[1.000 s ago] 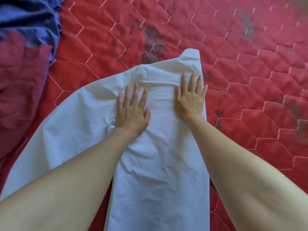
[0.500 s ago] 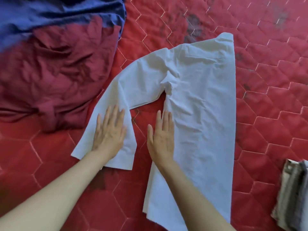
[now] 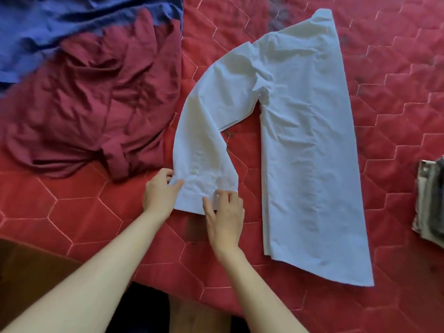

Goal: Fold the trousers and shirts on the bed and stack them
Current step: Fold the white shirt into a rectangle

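A white shirt (image 3: 310,145), folded in half lengthwise, lies flat on the red quilted bed (image 3: 79,212). Its sleeve (image 3: 209,131) bends out to the left and down toward me. My left hand (image 3: 161,193) pinches the cuff's left corner. My right hand (image 3: 224,211) pinches the cuff's right corner, thumb under the edge. A crumpled maroon garment (image 3: 96,102) lies to the left, with a blue garment (image 3: 60,27) behind it at the top left.
A folded grey-and-cream garment (image 3: 430,203) sits at the right edge of the bed. The bed's near edge runs across the bottom, with dark floor (image 3: 144,308) below it.
Both hands went from lying flat on the shirt body and sleeve to the cuff end, where they now pinch its two corners. The view has pulled back.
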Demonstrator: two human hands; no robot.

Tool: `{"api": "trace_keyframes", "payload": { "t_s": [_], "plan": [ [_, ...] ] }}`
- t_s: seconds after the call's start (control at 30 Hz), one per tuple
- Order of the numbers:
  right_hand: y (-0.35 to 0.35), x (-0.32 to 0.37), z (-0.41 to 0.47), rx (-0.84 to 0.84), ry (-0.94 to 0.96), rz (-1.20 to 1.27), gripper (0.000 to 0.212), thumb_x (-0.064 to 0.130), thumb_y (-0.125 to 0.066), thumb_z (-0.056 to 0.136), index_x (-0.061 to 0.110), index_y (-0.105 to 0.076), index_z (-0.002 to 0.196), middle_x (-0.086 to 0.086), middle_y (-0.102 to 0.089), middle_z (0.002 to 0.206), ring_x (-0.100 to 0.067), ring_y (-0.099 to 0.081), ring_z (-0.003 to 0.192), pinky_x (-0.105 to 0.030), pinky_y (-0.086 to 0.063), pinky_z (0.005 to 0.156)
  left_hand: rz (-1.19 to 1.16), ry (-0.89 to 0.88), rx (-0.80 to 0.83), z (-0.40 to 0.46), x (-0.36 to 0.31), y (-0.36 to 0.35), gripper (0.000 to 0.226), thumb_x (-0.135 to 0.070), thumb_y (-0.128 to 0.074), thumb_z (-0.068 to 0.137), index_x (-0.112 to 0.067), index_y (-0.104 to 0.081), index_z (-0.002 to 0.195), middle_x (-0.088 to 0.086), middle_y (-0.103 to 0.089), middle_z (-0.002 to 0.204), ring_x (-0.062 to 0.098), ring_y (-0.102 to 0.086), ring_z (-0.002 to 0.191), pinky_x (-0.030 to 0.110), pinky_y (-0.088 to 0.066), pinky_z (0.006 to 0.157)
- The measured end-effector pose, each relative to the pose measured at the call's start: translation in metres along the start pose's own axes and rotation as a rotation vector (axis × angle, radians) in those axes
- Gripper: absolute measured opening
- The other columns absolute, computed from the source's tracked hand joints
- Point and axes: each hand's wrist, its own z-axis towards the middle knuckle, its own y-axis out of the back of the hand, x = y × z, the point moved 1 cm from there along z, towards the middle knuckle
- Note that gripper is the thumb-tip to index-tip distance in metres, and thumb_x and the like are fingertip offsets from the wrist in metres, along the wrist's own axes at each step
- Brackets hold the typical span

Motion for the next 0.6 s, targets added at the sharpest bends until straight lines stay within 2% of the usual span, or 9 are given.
{"api": "trace_keyframes", "payload": {
  "t_s": [0.1, 0.2, 0.27, 0.33, 0.43, 0.5, 0.6],
  "plan": [
    [-0.009, 0.020, -0.007, -0.012, -0.206, 0.059, 0.038, 0.044, -0.055, 0.093, 0.018, -0.057, 0.121, 0.002, -0.053, 0.112, -0.018, -0.047, 0.107, -0.031, -0.035, 0.087, -0.063, 0.016, 0.126, 0.007, 0.003, 0.006, 0.018, -0.020, -0.067, 0.086, -0.012, -0.066, 0.102, -0.001, -0.066, 0.091, 0.022, -0.061, 0.089, 0.029, -0.042, 0.073],
    [-0.013, 0.034, -0.007, -0.036, -0.325, 0.062, 0.036, 0.041, -0.055, 0.094, 0.017, -0.056, 0.120, 0.001, -0.053, 0.113, -0.019, -0.047, 0.109, -0.030, -0.034, 0.089, -0.138, 0.013, 0.202, 0.012, 0.007, 0.014, 0.003, -0.015, -0.066, 0.086, -0.013, -0.067, 0.087, 0.001, -0.067, 0.085, 0.019, -0.060, 0.081, 0.028, -0.041, 0.067],
    [-0.014, 0.041, -0.003, -0.037, -0.380, 0.051, 0.031, 0.037, -0.056, 0.094, 0.015, -0.061, 0.115, -0.001, -0.054, 0.112, -0.020, -0.048, 0.109, -0.029, -0.033, 0.088, -0.156, -0.016, 0.259, 0.015, 0.006, 0.019, 0.015, -0.016, -0.062, 0.088, -0.011, -0.061, 0.074, 0.001, -0.059, 0.070, 0.016, -0.049, 0.069, 0.028, -0.034, 0.058],
    [-0.011, 0.043, 0.003, -0.059, -0.402, 0.060, 0.026, 0.033, -0.057, 0.093, 0.013, -0.066, 0.106, -0.001, -0.054, 0.111, -0.020, -0.049, 0.107, -0.029, -0.033, 0.088, -0.154, -0.037, 0.324, 0.015, 0.005, 0.020, 0.026, -0.017, -0.057, 0.091, -0.004, -0.054, 0.069, 0.001, -0.045, 0.064, 0.015, -0.038, 0.066, 0.028, -0.028, 0.056],
    [0.003, 0.039, 0.009, -0.180, -0.399, 0.118, 0.023, 0.031, -0.059, 0.092, 0.010, -0.067, 0.098, 0.000, -0.053, 0.113, -0.018, -0.047, 0.106, -0.028, -0.031, 0.085, -0.360, 0.065, 0.476, 0.009, -0.003, 0.017, 0.026, -0.015, -0.051, 0.094, 0.008, -0.062, 0.089, 0.010, -0.056, 0.081, 0.018, -0.051, 0.079, 0.037, -0.047, 0.074],
    [0.015, 0.028, 0.013, -0.253, -0.427, 0.201, 0.022, 0.029, -0.058, 0.092, 0.010, -0.067, 0.098, -0.001, -0.053, 0.115, -0.017, -0.048, 0.107, -0.030, -0.036, 0.089, -0.521, 0.168, 0.577, 0.002, -0.012, 0.013, 0.022, -0.011, -0.049, 0.093, 0.000, -0.068, 0.096, 0.012, -0.067, 0.097, 0.018, -0.060, 0.091, 0.033, -0.052, 0.082],
    [0.030, 0.007, 0.021, -0.248, -0.484, 0.296, 0.021, 0.027, -0.056, 0.094, 0.009, -0.065, 0.098, -0.004, -0.055, 0.113, -0.016, -0.051, 0.101, -0.027, -0.038, 0.085, -0.557, 0.166, 0.634, -0.007, -0.025, 0.003, 0.020, -0.012, -0.052, 0.093, -0.017, -0.071, 0.095, 0.003, -0.071, 0.107, 0.011, -0.063, 0.103, 0.025, -0.050, 0.083]
  ]
}}
